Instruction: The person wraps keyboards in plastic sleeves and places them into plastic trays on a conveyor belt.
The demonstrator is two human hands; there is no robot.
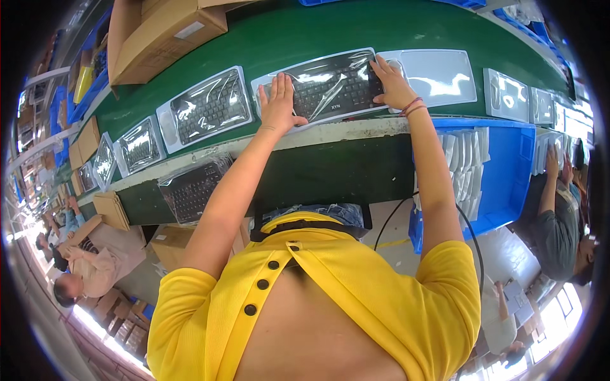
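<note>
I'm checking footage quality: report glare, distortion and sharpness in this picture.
Head view: white glare streaks the keyboard between the hands and the pale pack beside it; head view: fisheye curves the bench, corners black; head view: left hand and right hand look fairly sharp, the windows overexposed.

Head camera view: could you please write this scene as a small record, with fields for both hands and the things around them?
Left hand: fingers spread, on the left part of the film-wrapped black keyboard
Right hand: fingers spread, at its right end
Surface: green workbench
Left neighbour: another wrapped keyboard
Right neighbour: shiny pale flat package
Upper left: cardboard box
Below, right: blue bin with white packets
</note>
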